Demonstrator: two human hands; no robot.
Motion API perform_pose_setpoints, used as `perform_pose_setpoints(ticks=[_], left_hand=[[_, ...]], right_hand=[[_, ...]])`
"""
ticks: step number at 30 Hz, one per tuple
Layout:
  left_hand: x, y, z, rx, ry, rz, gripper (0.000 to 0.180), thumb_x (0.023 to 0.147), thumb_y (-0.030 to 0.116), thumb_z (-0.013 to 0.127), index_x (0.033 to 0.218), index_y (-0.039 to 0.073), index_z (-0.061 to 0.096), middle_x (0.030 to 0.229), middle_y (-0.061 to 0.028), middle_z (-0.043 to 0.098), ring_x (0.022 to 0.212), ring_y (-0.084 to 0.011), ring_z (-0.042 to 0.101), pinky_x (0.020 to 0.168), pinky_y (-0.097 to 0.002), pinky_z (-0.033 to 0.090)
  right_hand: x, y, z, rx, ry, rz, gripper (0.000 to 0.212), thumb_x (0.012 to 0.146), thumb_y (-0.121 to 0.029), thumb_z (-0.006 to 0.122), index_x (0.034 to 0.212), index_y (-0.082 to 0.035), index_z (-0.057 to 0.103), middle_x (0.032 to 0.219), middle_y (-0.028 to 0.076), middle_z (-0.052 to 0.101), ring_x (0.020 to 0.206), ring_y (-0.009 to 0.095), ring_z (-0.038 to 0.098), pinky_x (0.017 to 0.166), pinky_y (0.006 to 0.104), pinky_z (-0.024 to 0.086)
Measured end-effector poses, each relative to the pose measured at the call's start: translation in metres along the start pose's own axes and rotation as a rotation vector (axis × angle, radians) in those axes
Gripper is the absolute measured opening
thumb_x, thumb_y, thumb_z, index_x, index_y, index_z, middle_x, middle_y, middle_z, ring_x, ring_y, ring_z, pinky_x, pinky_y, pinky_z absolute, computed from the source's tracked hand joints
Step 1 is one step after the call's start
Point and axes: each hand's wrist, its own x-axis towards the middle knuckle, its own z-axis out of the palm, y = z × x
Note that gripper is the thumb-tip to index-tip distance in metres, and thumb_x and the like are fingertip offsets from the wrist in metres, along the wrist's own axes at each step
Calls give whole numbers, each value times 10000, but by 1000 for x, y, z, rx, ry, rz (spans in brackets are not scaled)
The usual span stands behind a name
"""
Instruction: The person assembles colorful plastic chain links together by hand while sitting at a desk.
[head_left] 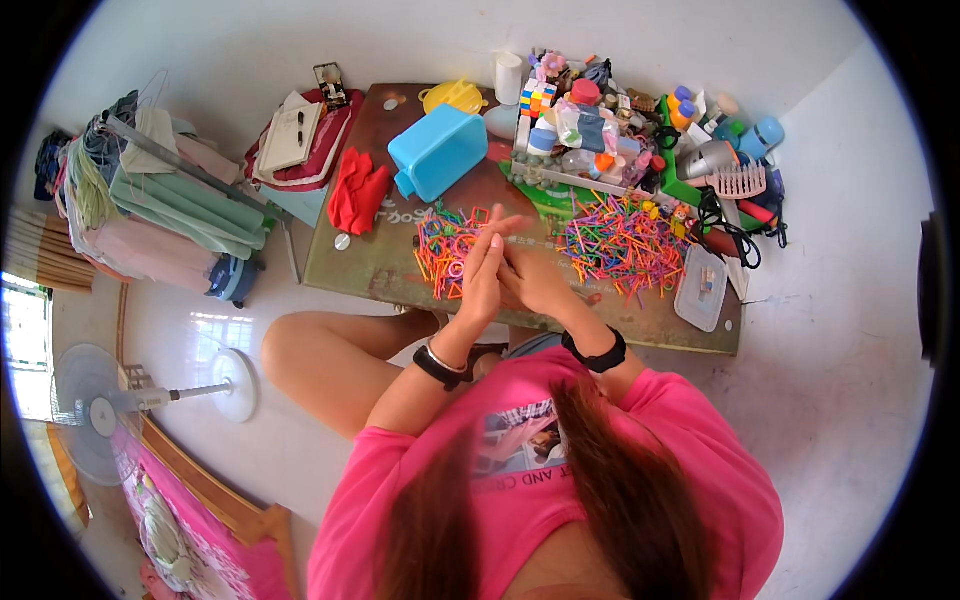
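My left hand (484, 283) and my right hand (540, 280) are pressed together over the near middle of the table (385, 275). Their fingers look stretched out and partly overlap, and no object shows between them; the palms are hidden. Just behind and left of the hands lies a pile of small coloured plastic sticks (435, 252), some with ring-shaped ends. To the right spreads a second, larger pile of similar coloured sticks (620, 240). A light blue plastic container (440, 150) lies tilted beyond the left pile.
Red cloth (358, 190) lies at the table's left. A crowded white box (580, 180) fills the back right, beside a hair dryer (705, 160) and a pink brush (738, 182). A clear plastic lid (702, 290) rests near the right edge. A fan (105, 415) stands on the left floor.
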Motion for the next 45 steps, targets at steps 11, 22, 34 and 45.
perform_pose_setpoints(ticks=[11, 22, 34, 45], left_hand=[[3, 18, -7, 493, -142, 327, 229, 988, 90, 406, 1146, 13, 553, 1000, -150, 698, 912, -265, 682, 783, -350, 535], [8, 44, -8, 917, -29, 475, 203, 849, 96, 610, 1046, 52, 633, 1086, -137, 615, 991, -320, 593, 819, -443, 475], [1, 37, -2, 487, -86, 88, 92, 879, -2, 588, 969, -25, 588, 833, -123, 540, 695, -250, 599, 608, -346, 457], [2, 36, -1, 457, -123, -122, 110, 933, 101, 553, 935, 3, 602, 735, -108, 564, 673, -269, 563, 618, -345, 446]], right_hand=[[-12, 2, 18, 913, -100, 373, 234, 955, -266, 483, 1072, -88, 579, 837, -15, 561, 691, 85, 550, 560, 230, 432], [-9, 9, 0, -355, 434, -176, 170, 905, -141, 566, 1073, -117, 555, 883, 59, 578, 701, 257, 565, 600, 404, 457], [-7, 13, -6, -231, 548, -113, 105, 939, -151, 537, 947, -48, 515, 846, 96, 556, 755, 252, 569, 600, 369, 436], [-6, 22, -9, -254, 389, -49, 101, 933, -178, 522, 942, -78, 534, 830, 51, 560, 772, 195, 583, 616, 297, 459]])
